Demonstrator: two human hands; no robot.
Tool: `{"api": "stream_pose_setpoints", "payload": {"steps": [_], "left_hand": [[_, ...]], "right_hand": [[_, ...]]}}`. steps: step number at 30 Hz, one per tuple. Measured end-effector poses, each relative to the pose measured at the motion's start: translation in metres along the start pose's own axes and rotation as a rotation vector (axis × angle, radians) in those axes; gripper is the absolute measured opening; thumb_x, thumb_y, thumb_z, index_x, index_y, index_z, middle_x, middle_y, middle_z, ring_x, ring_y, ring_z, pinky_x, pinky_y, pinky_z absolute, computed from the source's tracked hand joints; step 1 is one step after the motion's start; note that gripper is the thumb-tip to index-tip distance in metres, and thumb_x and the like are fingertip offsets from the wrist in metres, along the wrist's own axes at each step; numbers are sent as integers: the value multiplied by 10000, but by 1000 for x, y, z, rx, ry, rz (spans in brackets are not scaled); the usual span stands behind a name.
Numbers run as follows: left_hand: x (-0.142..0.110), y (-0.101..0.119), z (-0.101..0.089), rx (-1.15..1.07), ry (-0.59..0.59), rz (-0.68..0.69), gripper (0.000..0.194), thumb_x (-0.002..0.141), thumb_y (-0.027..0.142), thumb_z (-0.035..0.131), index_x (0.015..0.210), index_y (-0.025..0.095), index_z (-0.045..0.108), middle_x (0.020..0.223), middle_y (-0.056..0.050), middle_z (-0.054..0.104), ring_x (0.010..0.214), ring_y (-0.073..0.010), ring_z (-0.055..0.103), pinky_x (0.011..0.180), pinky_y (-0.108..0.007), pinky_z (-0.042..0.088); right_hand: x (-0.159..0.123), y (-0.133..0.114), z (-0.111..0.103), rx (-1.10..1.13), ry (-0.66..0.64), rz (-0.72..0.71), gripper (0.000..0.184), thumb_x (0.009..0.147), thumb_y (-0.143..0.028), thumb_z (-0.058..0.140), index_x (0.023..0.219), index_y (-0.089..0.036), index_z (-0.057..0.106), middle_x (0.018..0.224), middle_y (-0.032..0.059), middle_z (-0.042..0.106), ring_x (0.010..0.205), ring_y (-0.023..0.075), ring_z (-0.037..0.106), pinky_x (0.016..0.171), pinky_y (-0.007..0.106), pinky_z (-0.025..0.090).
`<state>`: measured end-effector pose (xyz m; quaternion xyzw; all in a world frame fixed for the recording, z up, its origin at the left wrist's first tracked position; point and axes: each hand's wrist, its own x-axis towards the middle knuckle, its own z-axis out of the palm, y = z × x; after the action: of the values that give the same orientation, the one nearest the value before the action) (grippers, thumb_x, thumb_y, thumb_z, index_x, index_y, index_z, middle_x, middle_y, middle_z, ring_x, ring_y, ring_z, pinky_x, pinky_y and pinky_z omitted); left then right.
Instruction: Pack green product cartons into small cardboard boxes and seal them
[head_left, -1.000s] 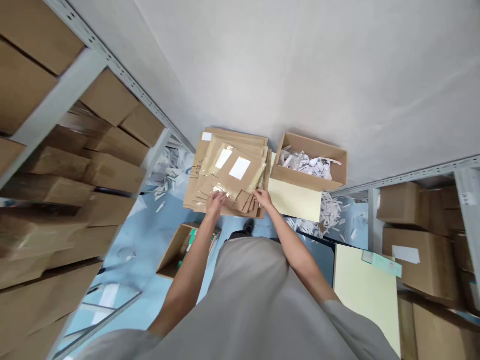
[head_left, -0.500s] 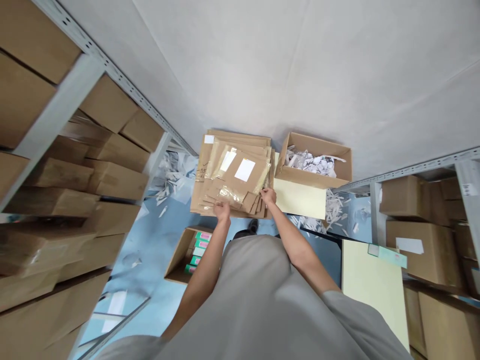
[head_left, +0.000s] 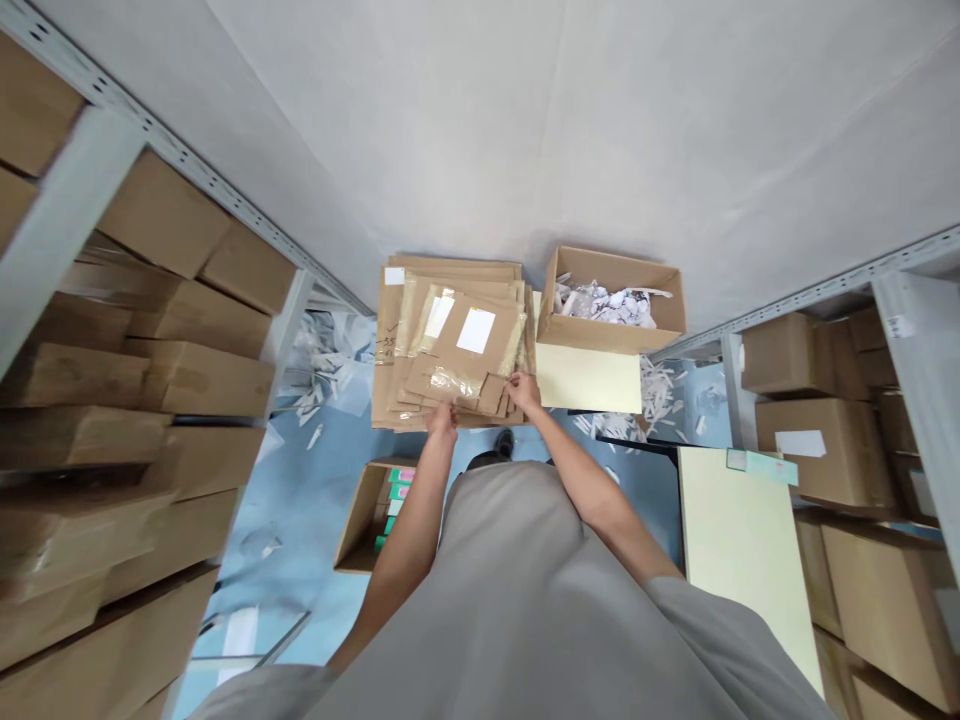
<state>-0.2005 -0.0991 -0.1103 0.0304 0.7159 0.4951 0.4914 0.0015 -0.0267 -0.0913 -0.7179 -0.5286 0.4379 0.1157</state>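
Observation:
A stack of flattened cardboard boxes [head_left: 387,385] lies against the wall in front of me. On top is a flattened cardboard box [head_left: 446,350] with a white label [head_left: 475,330] and shiny clear tape on its surface. My left hand [head_left: 442,420] is closed on its near edge. At the near right corner, my right hand [head_left: 523,392] pinches a small cardboard flap [head_left: 492,393]. Both thumbs and fingertips are small in view, partly hidden by the cardboard.
An open carton [head_left: 613,338] of crumpled white paper stands right of the stack on a pale yellow board [head_left: 589,380]. Left of my legs, another open carton [head_left: 358,525] holds green-and-white packs. Shelves of cartons [head_left: 210,378] flank both sides. Paper scraps [head_left: 319,385] litter the blue floor.
The view has shifted, so the stack and cartons appear farther left. My left hand sits farther right along the cardboard's near edge. Both hands stay closed on the cardboard.

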Motion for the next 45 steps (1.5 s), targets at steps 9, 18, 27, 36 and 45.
{"api": "stream_pose_setpoints", "payload": {"steps": [9, 18, 27, 36, 45], "left_hand": [[-15, 33, 22, -138, 38, -22, 343, 966, 252, 813, 819, 247, 503, 785, 13, 635, 882, -155, 720, 854, -273, 619], [-41, 100, 12, -309, -234, 310, 546, 761, 404, 1032, 863, 238, 522, 816, 62, 635, 901, -119, 694, 976, -268, 560], [-107, 95, 156, 100, -919, 409, 570, 751, 595, 1025, 1075, 228, 731, 1011, -39, 785, 1030, -197, 751, 987, -317, 583], [-258, -57, 319, 659, -1615, 383, 583, 833, 649, 908, 1193, 217, 752, 1187, -120, 834, 1192, -297, 769, 1140, -459, 577], [-420, -262, 432, 838, -1606, 428, 506, 793, 549, 927, 1108, 208, 726, 1095, -119, 829, 1114, -304, 810, 1105, -504, 636]], "right_hand": [[-22, -9, -13, 91, 28, -62, 359, 1026, -261, 767, 1383, -232, 750, 1283, 94, 857, 1277, 254, 799, 1161, 363, 595], [-59, 8, -140, 557, 370, -288, 502, 995, -563, 758, 1354, -212, 752, 1273, 116, 834, 982, 216, 810, 917, 336, 658], [-196, 110, -308, 569, 1115, -213, 605, 984, -648, 763, 1417, -225, 772, 1411, 158, 808, 951, 228, 759, 750, 350, 651], [-335, 321, -289, 670, 1358, 197, 808, 881, -691, 798, 1502, -188, 677, 1255, 138, 835, 761, 211, 722, 713, 389, 654], [-441, 493, -259, 873, 1505, 403, 584, 851, -822, 744, 1009, -290, 562, 955, 74, 762, 878, 305, 800, 869, 489, 676]]}}
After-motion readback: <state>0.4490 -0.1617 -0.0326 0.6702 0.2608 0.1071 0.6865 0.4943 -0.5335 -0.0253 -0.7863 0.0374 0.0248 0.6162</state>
